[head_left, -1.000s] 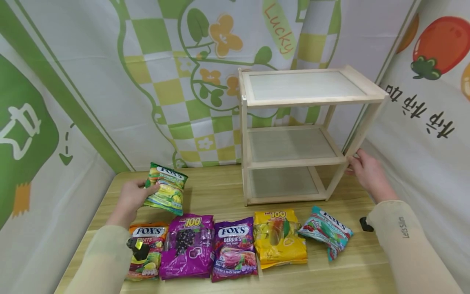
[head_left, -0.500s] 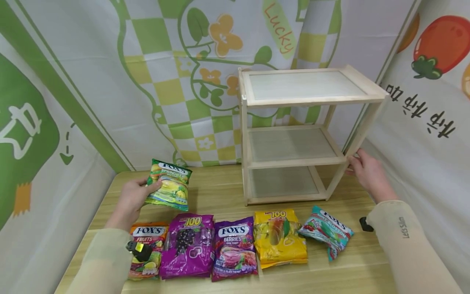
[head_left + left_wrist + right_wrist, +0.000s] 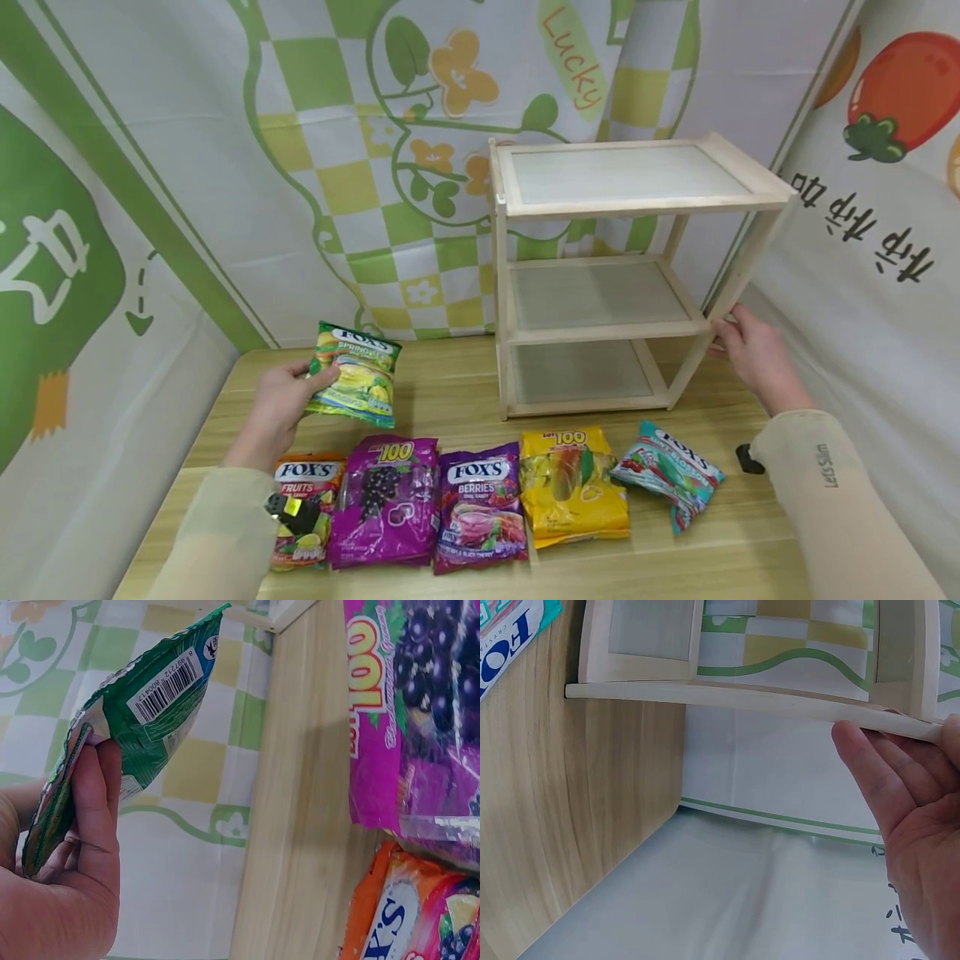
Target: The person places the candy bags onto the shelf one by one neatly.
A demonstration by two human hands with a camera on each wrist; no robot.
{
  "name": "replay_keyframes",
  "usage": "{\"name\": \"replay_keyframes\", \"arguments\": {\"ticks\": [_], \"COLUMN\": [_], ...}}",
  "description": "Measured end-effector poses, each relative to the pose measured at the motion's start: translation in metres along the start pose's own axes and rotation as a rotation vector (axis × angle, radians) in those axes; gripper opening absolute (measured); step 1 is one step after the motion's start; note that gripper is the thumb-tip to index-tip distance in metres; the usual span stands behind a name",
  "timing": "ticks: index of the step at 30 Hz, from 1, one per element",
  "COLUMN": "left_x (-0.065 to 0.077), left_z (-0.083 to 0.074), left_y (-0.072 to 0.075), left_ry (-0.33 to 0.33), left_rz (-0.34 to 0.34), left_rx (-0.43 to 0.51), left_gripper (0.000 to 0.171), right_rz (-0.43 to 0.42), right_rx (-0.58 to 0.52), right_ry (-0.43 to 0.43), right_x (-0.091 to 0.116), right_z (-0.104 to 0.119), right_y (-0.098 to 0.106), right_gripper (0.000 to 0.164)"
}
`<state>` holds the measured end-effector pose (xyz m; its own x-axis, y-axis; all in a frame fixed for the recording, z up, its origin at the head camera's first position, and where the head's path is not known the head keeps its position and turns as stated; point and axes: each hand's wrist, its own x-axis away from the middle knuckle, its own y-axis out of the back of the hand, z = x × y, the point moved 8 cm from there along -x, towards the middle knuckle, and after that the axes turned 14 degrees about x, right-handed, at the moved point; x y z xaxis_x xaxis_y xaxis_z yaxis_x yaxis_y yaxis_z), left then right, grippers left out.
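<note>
My left hand (image 3: 279,408) pinches a green bag of Fox's candy (image 3: 357,375) by its left edge, thumb on the front and fingers behind. The bag is raised above the table, tilted, and its barcoded back (image 3: 161,694) faces the left wrist camera. At the right, my right hand (image 3: 757,357) holds the front right post of a three-tier wooden shelf (image 3: 645,202), near the middle tier. In the right wrist view, the fingers (image 3: 870,769) lie along the post (image 3: 780,703), with the thumb partly cut off by the frame edge.
A row of candy bags lies along the front: orange (image 3: 300,533), magenta (image 3: 382,508), purple (image 3: 480,508), yellow (image 3: 573,492) and, askew, turquoise (image 3: 670,471). The left forearm overlaps the orange bag. Printed fabric walls (image 3: 427,283) enclose the wooden table (image 3: 442,375).
My left hand has carried the green bag slightly right and upward, and the bag has turned a little. The right hand has stayed on the shelf post.
</note>
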<state>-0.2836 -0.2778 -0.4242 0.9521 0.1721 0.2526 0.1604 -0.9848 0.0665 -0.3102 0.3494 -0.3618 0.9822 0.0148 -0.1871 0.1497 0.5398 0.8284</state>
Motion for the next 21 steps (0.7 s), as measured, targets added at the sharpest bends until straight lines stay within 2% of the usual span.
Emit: {"name": "replay_keyframes", "arguments": {"ticks": [14, 21], "left_x": [0.006, 0.010], "left_z": [-0.014, -0.025], "left_y": [-0.012, -0.017], "left_ry": [-0.017, -0.049], "left_rz": [0.019, 0.035], "left_rx": [0.062, 0.090], "left_gripper": [0.074, 0.074], "right_rz": [-0.017, -0.019], "right_rx": [0.020, 0.029], "right_ry": [0.009, 0.011], "right_x": [-0.001, -0.001], "right_z": [0.000, -0.002], "right_y": [0.001, 0.000], "right_gripper": [0.045, 0.045]}}
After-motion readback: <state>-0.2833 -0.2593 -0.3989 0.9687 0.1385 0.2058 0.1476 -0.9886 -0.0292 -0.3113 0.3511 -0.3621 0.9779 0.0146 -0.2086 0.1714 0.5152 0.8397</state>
